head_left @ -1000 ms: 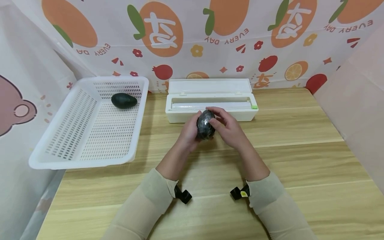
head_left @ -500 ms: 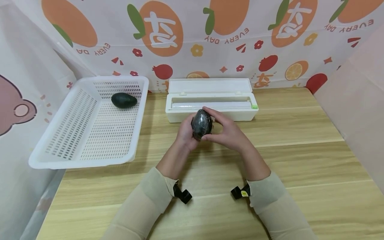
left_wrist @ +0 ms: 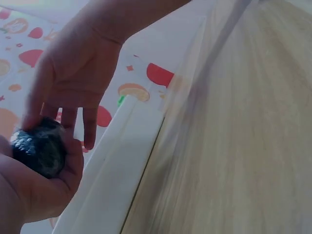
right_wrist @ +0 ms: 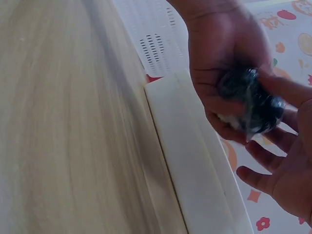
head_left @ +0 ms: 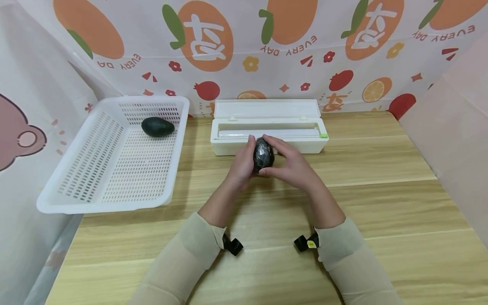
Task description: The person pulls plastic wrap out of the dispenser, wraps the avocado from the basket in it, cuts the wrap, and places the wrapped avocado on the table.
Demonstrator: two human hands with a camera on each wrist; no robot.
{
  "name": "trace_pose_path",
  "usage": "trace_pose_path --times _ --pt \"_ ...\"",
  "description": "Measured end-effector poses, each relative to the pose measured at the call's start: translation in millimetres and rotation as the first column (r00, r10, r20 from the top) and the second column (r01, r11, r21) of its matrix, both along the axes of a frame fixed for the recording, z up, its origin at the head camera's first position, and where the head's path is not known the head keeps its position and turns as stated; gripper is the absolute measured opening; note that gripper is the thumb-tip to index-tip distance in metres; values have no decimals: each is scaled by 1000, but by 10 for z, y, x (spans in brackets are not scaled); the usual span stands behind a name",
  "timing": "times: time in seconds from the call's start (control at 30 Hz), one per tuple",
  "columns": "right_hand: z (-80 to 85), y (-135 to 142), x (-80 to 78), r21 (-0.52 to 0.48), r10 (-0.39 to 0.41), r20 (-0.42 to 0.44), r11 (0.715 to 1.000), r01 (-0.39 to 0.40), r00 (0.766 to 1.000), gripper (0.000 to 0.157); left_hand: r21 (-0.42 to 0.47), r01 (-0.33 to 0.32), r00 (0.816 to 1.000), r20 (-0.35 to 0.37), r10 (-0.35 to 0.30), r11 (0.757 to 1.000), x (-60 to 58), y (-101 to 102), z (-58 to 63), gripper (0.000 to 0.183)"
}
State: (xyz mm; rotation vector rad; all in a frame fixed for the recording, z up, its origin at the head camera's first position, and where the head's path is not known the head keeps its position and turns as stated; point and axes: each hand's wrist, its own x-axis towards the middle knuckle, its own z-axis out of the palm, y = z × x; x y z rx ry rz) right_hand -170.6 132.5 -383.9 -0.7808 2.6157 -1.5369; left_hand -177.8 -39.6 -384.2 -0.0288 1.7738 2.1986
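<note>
An avocado [head_left: 264,155] in shiny cling film is held between both hands in the head view, in front of the white cling film box. My left hand [head_left: 241,166] cradles it from the left, fingers curled round its underside in the left wrist view. From the right, my right hand [head_left: 296,170] pinches it, with a fingertip at the far end and the thumb at the near end. Its other fingers hang away from the fruit in the right wrist view. Crinkled film shows on the wrapped avocado [right_wrist: 263,109] there. A second avocado [head_left: 158,127] lies in the basket.
On the left stands a white perforated basket [head_left: 167,178]. The cling film box [head_left: 267,147] sits with its lid up at the back of the wooden table [head_left: 373,203], a roll inside. A printed fruit curtain [head_left: 251,38] hangs behind.
The avocado shifted left, then back right, and turned between the hands. The right thumb moved from the fruit's top to its near end. Basket and box stayed put.
</note>
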Motion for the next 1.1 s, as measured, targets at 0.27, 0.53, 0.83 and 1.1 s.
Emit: trace_pose_path --times 0.27,0.53,0.83,1.1 --pt "-64 -62 -13 -78 19 -71 997 -24 997 61 0 13 1000 6 -13 1000 -10 -3 -36 61" --pt "-80 -64 -8 -14 24 -54 1000 -24 998 78 65 -15 994 110 8 998 -32 2 -36 57" --pt "-87 -54 -28 -55 36 -28 998 -38 999 78 85 -15 991 137 3 996 -28 9 -30 55" --pt "-15 -74 -18 -232 -38 122 971 66 992 50 61 -25 992 126 17 998 5 71 -46 54"
